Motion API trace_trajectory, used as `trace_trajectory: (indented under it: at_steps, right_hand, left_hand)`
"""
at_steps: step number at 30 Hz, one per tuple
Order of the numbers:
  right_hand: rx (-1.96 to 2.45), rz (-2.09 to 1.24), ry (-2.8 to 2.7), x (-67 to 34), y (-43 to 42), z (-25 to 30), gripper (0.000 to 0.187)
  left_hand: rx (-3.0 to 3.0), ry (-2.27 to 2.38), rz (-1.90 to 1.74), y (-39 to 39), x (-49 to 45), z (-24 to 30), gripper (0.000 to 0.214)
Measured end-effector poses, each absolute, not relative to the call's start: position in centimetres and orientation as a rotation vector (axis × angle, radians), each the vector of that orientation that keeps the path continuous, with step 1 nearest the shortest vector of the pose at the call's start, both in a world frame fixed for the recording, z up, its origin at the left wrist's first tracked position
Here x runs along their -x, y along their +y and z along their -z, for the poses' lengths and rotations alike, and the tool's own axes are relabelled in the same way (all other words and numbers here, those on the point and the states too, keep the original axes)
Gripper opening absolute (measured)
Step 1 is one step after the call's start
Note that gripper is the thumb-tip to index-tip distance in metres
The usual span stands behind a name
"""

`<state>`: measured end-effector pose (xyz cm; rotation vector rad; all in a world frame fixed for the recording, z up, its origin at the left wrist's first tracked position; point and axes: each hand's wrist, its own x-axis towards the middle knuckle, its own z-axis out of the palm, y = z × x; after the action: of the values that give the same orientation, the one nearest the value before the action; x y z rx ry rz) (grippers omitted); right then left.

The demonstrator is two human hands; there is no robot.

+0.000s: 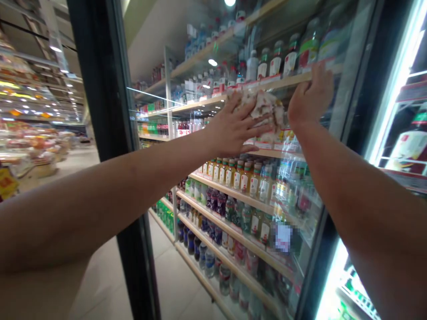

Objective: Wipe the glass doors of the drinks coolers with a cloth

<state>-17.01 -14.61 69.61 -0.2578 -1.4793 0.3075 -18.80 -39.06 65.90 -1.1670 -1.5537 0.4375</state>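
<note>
My left hand [238, 122] is stretched across the glass door [207, 213] with its fingers spread. Under those fingers it holds a crumpled white cloth [273, 111] with brownish patches flat against the pane. Part of the cloth is hidden by the fingers. To the right of the cloth, my right hand [312, 95] is raised at the glass, fingers stretched upward, with nothing seen in it. Whether its palm touches the pane I cannot tell.
A black door frame [100, 89] bounds the glass on the left. Shelves of bottles [247, 178] show in the glass. At right, a lit cooler holds more bottles [410, 142]. Beyond the frame on the left are the store floor [76, 155] and blurred displays [43, 155].
</note>
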Motion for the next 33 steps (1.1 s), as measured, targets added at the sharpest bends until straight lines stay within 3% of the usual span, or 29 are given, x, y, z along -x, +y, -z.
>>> trace_trajectory:
  at_steps: [8,14,17,22,25,30,33]
  right_hand:
    - [0.214,-0.321,-1.453,16.8,-15.1,-69.6,0.064]
    - [0.315,-0.339,-1.511,16.3,-16.6,-69.9,0.063]
    - [0.297,-0.339,-1.528,16.5,-16.6,-69.8,0.061]
    - [0.251,-0.290,-1.513,17.4,-16.2,-69.2,0.057]
    - [0.253,-0.259,-1.517,17.6,-16.4,-68.8,0.056]
    - [0.240,-0.283,-1.527,17.9,-16.5,-68.6,0.056]
    - [0.214,-0.307,-1.538,18.1,-16.2,-68.6,0.056]
  left_hand:
    - [0.758,-1.588,0.026,-42.4,19.7,-71.3,0.064]
    - [0.961,-1.592,-0.169,-40.1,19.4,-65.5,0.061]
    - [1.106,-1.609,-0.247,-40.6,20.3,-65.1,0.057]
    - [0.827,-1.590,0.046,-43.2,22.7,-68.0,0.061]
    - [0.712,-1.575,0.177,-42.7,23.5,-66.6,0.063]
    - [1.121,-1.511,-0.174,-40.8,24.3,-61.4,0.062]
    - [1.168,-1.469,-0.161,-42.2,25.7,-62.2,0.062]
